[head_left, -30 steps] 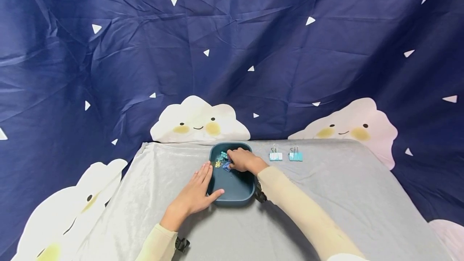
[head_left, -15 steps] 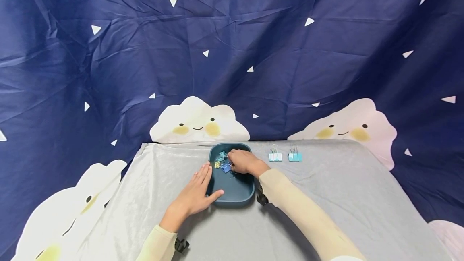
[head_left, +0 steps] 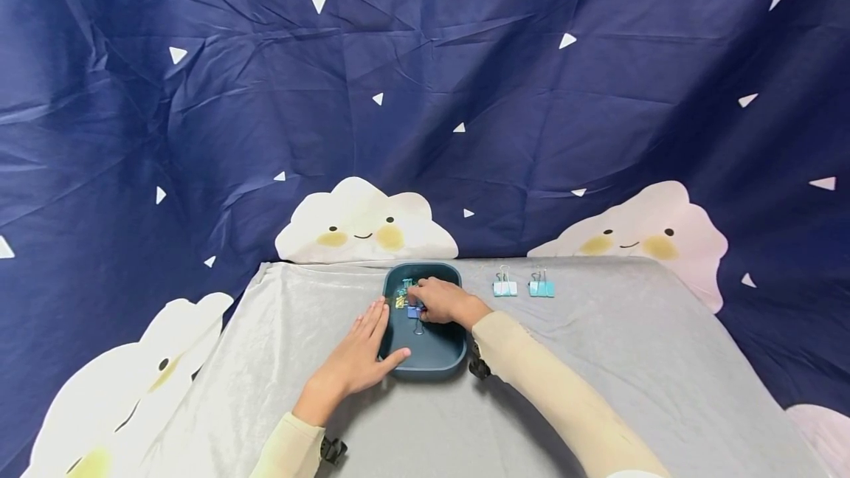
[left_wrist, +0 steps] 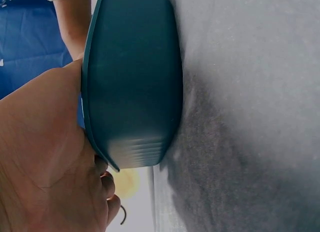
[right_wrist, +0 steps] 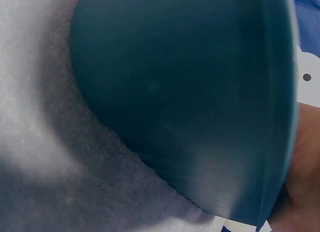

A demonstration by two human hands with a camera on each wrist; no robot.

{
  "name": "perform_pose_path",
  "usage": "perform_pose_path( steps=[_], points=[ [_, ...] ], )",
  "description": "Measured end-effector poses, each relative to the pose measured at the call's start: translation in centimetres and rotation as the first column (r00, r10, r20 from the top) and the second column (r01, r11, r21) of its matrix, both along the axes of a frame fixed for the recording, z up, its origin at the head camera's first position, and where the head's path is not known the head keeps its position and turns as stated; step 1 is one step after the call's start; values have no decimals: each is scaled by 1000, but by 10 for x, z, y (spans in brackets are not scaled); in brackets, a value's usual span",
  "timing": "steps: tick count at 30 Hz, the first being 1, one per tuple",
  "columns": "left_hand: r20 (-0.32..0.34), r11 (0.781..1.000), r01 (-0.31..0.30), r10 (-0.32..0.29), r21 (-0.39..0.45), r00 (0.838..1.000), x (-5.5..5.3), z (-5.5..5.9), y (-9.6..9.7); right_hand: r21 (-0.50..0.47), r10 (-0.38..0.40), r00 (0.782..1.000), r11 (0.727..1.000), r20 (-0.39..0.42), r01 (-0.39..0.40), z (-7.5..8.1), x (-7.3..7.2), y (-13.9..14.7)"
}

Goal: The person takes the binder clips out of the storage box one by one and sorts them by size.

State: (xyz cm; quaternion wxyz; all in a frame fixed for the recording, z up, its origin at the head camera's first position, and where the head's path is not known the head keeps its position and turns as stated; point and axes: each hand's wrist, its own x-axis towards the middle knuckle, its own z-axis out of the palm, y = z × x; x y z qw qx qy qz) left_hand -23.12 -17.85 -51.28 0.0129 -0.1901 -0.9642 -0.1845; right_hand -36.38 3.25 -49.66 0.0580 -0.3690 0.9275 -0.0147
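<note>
A dark teal plastic bin (head_left: pixel 432 360) stands on the cloth, holding several small binder clips. My left hand (head_left: pixel 355 352) rests along its left side, fingers straight and thumb lying over the near rim; the left wrist view shows this palm (left_wrist: pixel 40 147) against the rim. My right hand (head_left: pixel 443 301) reaches into the bin with bent fingers. Its fingertips are at a blue binder clip (head_left: pixel 415 312), whose wire handle points toward me; whether they pinch it is unclear. Left of them lie a yellow patterned clip (head_left: pixel 400 302) and a teal clip (head_left: pixel 407 283). The bin wall hides the right fingers in the right wrist view.
Two larger binder clips stand right of the bin: a white and light blue one (head_left: pixel 505 288) and a turquoise one (head_left: pixel 541 288). Grey cloth (head_left: pixel 564 375) covers the table. A navy curtain (head_left: pixel 425 131) with clouds hangs behind its back edge.
My right fingers have shifted slightly left among the small clips. The blue clip has turned, its handle now pointing toward me. My left hand and the two larger clips have stayed put.
</note>
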Motion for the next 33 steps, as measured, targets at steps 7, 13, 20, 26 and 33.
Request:
perform_pose_path(
  steps=[7, 13, 20, 26, 33],
  points=[
    [9, 1000, 1, -1, 12, 1000, 0, -1, 0, -18, 6, 1000, 1000, 7, -6, 2, 2, -1],
    [-2, 1000, 11, -11, 27, 1000, 0, -1, 1, -68, 27, 1000, 997, -3, -27, 2, 0, 4],
    [17, 1000, -2, 2, -11, 1000, 0, 0, 0, -109, 20, 999, 994, -33, -23, 5, -3, 8],
    [25, 1000, -6, 6, -10, 1000, 2, 3, 1, -155, 9, 999, 988, 44, -2, 11, -2, 10],
    [15, 1000, -6, 6, 0, 1000, 3, 3, 1, -246, 81, 996, 967, 32, -71, 18, -1, 15]
  ],
)
